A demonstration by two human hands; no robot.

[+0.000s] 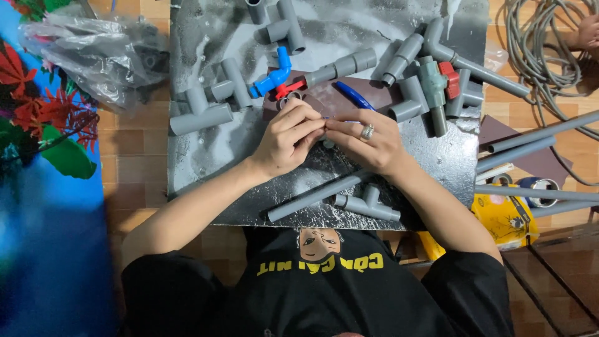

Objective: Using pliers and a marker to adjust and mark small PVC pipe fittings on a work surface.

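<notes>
While pinched on something too small to tell, 2 hands, left hand (pixel 287 138) and right hand (pixel 365 142), fingertips touching, among grey pipe fittings (pixel 201 111).

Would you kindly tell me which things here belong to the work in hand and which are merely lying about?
In hand: left hand, right hand, small part pinched between them, hidden.

Lying about: blue valve, grey tee fitting, plastic bag, coiled cable, yellow packet.

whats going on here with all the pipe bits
A person sits at a dark board strewn with grey pipe fittings. The left hand and right hand meet at the middle, pinching something small that the fingers hide. A blue tap and a red-handled valve lie just beyond them.
</notes>
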